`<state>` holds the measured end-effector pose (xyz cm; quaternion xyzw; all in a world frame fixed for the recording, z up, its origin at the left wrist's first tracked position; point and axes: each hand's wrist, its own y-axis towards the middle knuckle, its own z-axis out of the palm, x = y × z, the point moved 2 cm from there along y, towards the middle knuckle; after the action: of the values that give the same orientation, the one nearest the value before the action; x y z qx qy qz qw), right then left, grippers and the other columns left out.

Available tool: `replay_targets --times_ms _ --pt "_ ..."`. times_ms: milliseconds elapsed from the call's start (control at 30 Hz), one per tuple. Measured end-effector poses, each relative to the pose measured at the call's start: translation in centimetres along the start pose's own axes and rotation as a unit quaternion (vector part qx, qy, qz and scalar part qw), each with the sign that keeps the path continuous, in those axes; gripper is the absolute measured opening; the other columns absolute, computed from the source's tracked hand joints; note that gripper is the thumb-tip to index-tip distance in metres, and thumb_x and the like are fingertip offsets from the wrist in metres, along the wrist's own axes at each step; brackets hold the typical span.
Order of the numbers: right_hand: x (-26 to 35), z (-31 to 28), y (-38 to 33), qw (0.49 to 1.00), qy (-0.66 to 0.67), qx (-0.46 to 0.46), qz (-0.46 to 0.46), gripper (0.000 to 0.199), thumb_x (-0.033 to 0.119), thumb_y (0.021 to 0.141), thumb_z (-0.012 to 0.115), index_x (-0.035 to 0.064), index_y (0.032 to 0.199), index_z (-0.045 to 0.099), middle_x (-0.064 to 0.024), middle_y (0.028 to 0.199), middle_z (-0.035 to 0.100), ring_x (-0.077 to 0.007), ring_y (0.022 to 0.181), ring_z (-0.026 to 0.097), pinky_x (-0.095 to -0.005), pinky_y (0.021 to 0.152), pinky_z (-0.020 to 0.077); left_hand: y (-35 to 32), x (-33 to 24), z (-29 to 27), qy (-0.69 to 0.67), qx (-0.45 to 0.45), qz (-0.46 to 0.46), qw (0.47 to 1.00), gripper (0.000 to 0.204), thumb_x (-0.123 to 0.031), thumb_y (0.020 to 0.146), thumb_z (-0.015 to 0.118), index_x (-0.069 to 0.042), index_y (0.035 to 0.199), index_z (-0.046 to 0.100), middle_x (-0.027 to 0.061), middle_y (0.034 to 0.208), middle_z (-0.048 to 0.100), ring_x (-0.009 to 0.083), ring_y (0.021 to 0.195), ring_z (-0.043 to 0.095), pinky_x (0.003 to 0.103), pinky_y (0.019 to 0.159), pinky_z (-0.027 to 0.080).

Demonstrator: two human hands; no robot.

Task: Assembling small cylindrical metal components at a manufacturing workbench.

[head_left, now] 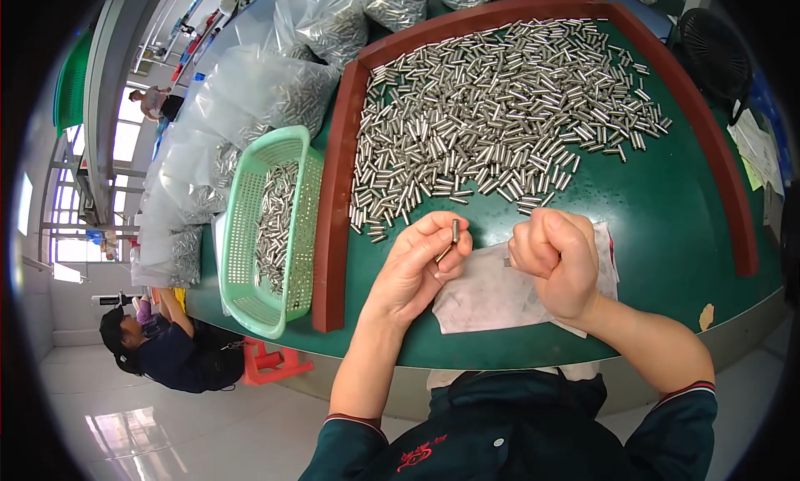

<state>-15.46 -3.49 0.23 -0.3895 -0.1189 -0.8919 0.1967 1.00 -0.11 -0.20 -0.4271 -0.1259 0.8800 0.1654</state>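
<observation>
At the near stained, whitish cloth (479, 304) on the green table (667, 219), the left hand (417, 260) pinches short, silvery, cylindrical metal pins (455, 229), the right hand (562, 260) curls into a fist, contents unclear, and a wide heap of similar pins (492, 114) lies beyond.

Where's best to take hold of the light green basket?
Probably by the near-end rim of the light green basket, coming from the table's front: that end is unobstructed, while the brown rail flanks its right and filled bags its left.
</observation>
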Motion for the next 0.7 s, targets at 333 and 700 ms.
replay_targets --times_ms 333,700 --pt "0.1 0.0 0.0 1.000 -0.009 -0.002 0.005 0.036 0.017 0.084 0.033 0.0079 0.050 0.027 0.0019 0.046 0.025 -0.0074 0.043 0.024 -0.0230 0.042 0.0203 1.4 -0.7 -0.2 0.444 -0.194 0.263 0.834 0.013 -0.011 0.077 0.062 0.001 0.072 0.059 -0.0033 0.053 0.044 0.0039 0.048 0.037 0.019 0.044 0.030" --pt "-0.1 0.0 0.3 1.000 -0.012 -0.007 0.004 0.036 0.018 0.084 0.033 0.0079 0.050 0.026 0.0021 0.046 0.024 -0.0074 0.043 0.024 -0.0232 0.041 0.0200 2.5 -0.5 1.0 0.730 -0.256 0.302 0.556 0.029 -0.026 0.065 0.072 -0.002 0.065 0.055 0.0089 0.046 0.049 0.0236 0.040 0.048 0.033 0.040 0.036"
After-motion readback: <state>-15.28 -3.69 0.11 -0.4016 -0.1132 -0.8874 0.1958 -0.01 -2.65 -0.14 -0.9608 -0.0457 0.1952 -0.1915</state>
